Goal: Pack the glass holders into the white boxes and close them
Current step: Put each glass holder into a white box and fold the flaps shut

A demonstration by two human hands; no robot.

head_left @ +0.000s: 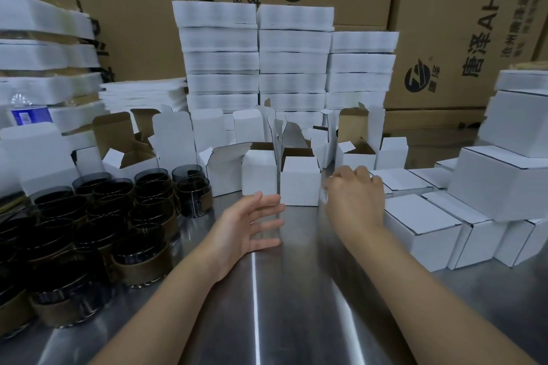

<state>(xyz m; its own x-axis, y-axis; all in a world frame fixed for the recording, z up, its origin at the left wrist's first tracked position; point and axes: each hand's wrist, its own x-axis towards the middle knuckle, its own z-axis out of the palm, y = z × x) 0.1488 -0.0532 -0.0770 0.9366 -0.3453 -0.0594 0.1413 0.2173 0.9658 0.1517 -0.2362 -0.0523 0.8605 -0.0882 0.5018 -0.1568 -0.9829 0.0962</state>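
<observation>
Steel table point(296, 305), cartons point(444, 9) behind; open white boxes point(299, 181) stand mid-table.
Left hand point(252, 222) spread, empty, nearer the glass holders point(118, 216) massed at the left edge; right hand point(354, 198) curled beside the boxes, grip unclear.

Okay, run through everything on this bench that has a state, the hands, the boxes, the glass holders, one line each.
left hand: open, fingers straight, holding nothing.
right hand: fingers curled beside the front open boxes; any grip is hidden.
front open boxes: lids up, not yet closed; contents not visible.
closed boxes: lids shut, piled at the right.
glass holders: unpacked, upright, grouped at the left.
</observation>
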